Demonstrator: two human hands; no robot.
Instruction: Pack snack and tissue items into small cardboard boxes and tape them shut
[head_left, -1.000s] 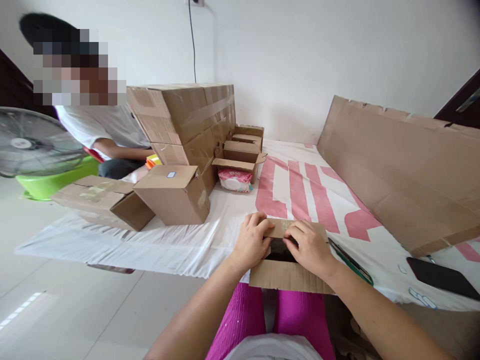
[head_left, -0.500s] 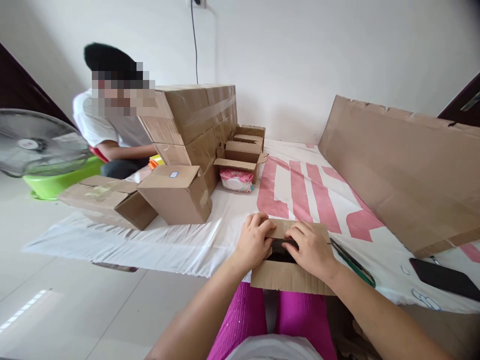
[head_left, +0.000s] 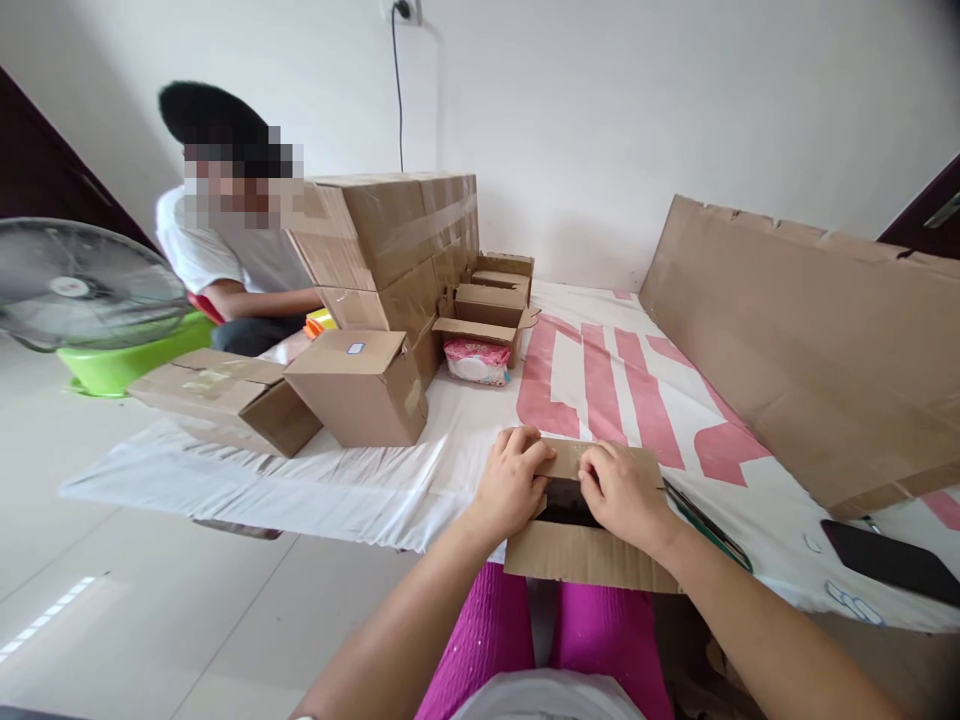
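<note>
A small cardboard box [head_left: 585, 555] stands at the table's near edge above my knees, its top open and its inside dark. Its near flap folds out towards me and its far flap rises behind the opening. My left hand [head_left: 516, 478] is closed on the left end of the far flap, fingers over the top and thumb at the opening. At the flap's right part my right hand [head_left: 624, 492] has its fingers curled and pressed against the cardboard. What is inside the box is too dark to make out.
Taped cartons [head_left: 397, 235] are stacked at the back left, with two smaller boxes before them. Open boxes [head_left: 487, 310] and a pink wipes pack [head_left: 477, 362] sit behind. Right: scissors [head_left: 712, 530], a phone [head_left: 889, 558], a large cardboard sheet [head_left: 810, 350]. A seated person [head_left: 225, 250] is at left, near a fan [head_left: 82, 285].
My right hand's fingers have curled in, and its thumb has come up out of the box opening to the flap. My left hand keeps its hold. The view has shifted slightly.
</note>
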